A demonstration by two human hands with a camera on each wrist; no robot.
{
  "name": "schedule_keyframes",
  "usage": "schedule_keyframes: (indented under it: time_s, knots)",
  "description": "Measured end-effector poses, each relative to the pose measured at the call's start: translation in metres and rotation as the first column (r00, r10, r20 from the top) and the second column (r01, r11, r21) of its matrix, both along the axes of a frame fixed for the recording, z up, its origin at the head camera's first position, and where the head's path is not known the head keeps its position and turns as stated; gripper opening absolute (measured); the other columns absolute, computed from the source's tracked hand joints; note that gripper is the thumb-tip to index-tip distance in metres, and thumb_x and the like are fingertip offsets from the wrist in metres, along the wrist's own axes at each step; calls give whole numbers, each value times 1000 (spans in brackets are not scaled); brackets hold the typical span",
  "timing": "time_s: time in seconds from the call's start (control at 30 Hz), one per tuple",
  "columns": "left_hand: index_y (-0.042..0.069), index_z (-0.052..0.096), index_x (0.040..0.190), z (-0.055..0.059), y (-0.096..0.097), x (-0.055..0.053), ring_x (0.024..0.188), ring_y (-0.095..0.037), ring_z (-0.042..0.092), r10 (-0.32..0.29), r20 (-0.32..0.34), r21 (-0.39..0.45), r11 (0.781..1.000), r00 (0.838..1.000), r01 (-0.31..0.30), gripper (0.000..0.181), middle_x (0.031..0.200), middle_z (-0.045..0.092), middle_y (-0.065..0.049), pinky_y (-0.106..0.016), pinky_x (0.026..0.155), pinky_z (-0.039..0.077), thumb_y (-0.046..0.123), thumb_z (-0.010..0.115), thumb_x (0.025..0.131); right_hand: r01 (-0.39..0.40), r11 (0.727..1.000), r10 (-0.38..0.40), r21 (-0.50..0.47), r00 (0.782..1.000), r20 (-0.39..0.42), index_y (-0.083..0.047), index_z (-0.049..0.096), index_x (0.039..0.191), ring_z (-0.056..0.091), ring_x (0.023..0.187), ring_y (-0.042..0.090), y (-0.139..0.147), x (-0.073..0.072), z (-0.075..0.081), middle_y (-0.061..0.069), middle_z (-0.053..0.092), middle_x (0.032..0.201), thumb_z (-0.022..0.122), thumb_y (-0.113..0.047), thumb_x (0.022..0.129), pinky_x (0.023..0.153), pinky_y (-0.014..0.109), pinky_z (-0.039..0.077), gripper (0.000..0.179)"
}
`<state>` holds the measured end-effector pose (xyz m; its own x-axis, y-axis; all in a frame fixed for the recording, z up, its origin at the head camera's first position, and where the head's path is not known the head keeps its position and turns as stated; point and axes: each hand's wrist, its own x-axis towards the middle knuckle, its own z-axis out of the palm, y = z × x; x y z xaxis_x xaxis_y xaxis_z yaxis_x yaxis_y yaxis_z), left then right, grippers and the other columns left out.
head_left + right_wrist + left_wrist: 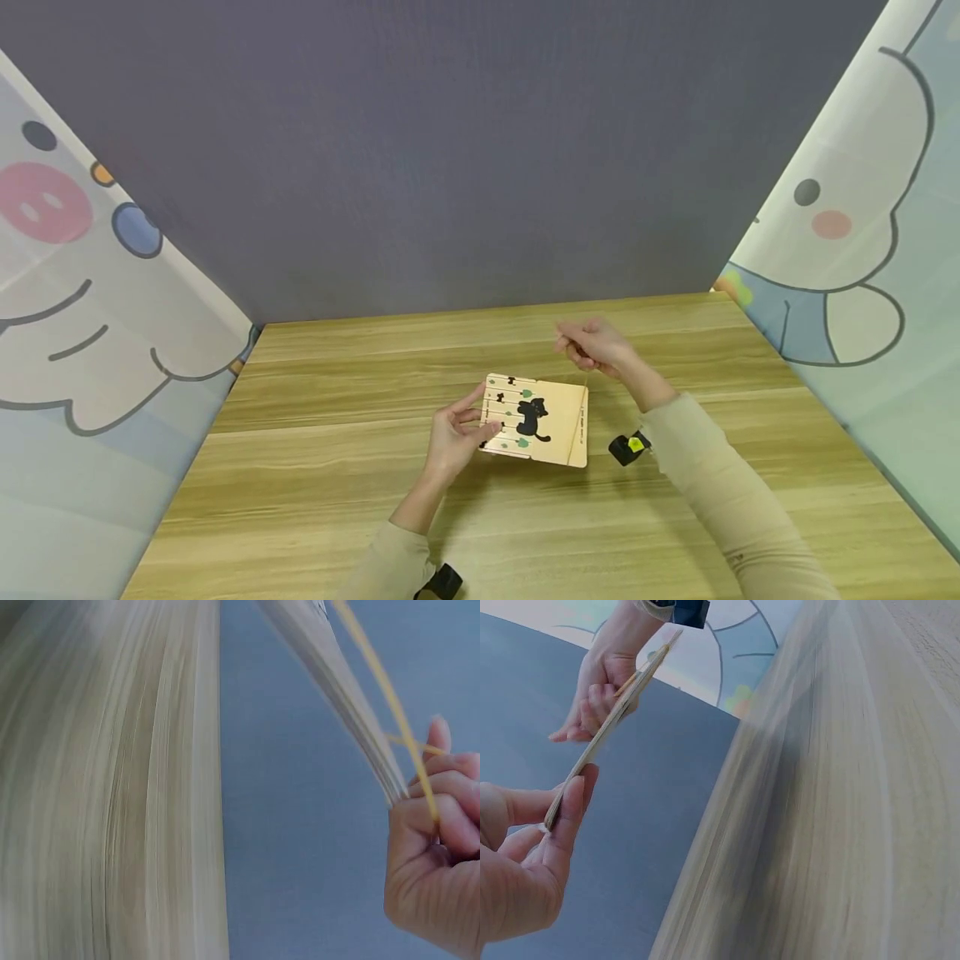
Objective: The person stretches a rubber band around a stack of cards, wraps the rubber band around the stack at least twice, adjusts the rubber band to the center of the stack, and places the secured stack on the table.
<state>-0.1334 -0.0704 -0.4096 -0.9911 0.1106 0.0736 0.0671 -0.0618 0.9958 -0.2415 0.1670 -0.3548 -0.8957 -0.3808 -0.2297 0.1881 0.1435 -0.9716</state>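
A cream notebook (558,412) with a black cat and green leaves on its cover is held up over the table. My left hand (450,437) pinches its left end, thumb on the cover and fingers behind. Edge-on, the thin notebook (604,731) shows in the left wrist view. Beyond its far right corner, my right hand (596,343) has curled fingers hooked through a yellow rubber band (386,686). The band is drawn out from the notebook (341,697), and a thin strand crosses the cover near its right end.
The wood-grain table (300,467) meets a dark grey wall panel (480,167) at the back. Cartoon-printed curtains (847,250) hang at both sides. A black wrist-camera mount (626,448) sits by the right sleeve.
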Motion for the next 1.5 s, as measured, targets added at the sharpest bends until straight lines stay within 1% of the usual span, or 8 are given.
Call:
schedule_keyframes:
  time_s: [0.1,0.23,0.4,0.7,0.93,1.13,1.3,1.5]
  knots:
    - [-1,46,126,-9,0,-2,67,-28,64,-8,14,20,1000,1000,7,60,88,61,-26,-25,56,54,-14,65,70,-71,997,71,33,997,2,-4,63,70,32,34,3,-3,2,0,0,50,54,49,-32,91,32,14,25,38]
    - [1,46,127,-15,-1,-3,70,-31,64,4,9,28,1000,1000,-4,61,90,61,-26,-29,60,55,-13,65,70,-158,987,158,14,987,-29,1,63,93,31,35,3,-4,4,3,2,56,61,50,-24,92,33,15,22,29]
    - [3,46,127,-16,-3,-4,66,-27,64,14,-1,16,1000,1000,-14,61,94,60,-25,-26,59,54,-11,66,71,-178,983,175,-36,983,-62,9,48,118,37,40,5,0,4,6,8,64,80,48,-9,91,34,15,24,32]
    - [-3,45,126,-4,-2,2,70,-36,63,-7,-3,54,999,1000,7,59,89,61,-29,-32,62,55,-15,63,71,-183,974,180,-131,983,-29,7,41,126,53,50,9,2,4,5,22,54,117,46,7,87,35,12,29,39]
    - [-5,46,124,6,2,6,73,-33,63,13,-1,29,999,1000,-13,58,88,60,-30,-27,60,54,-17,62,70,-60,997,58,-51,998,-28,2,52,92,45,40,5,-1,7,8,14,66,84,55,-12,89,33,12,28,15]
    - [-3,45,126,-9,1,0,73,-35,63,-7,3,68,998,1000,6,60,90,61,-28,-31,62,54,-16,63,70,-79,994,84,72,995,-61,-6,55,59,38,34,4,1,5,8,3,56,52,53,-23,90,31,13,27,35]
    - [1,45,127,-16,1,-2,74,-36,63,-13,4,77,997,1000,13,61,92,61,-28,-33,63,54,-15,64,70,-115,989,122,89,989,-87,-1,62,66,35,33,3,4,1,7,0,53,48,53,-23,90,31,13,26,34]
    - [-2,44,127,-16,-1,-2,77,-34,63,-34,-12,71,997,999,35,61,92,61,-28,-30,62,54,-15,64,71,-173,977,196,124,957,-212,10,60,103,32,34,4,6,-1,8,1,60,62,51,-19,91,32,17,25,33]
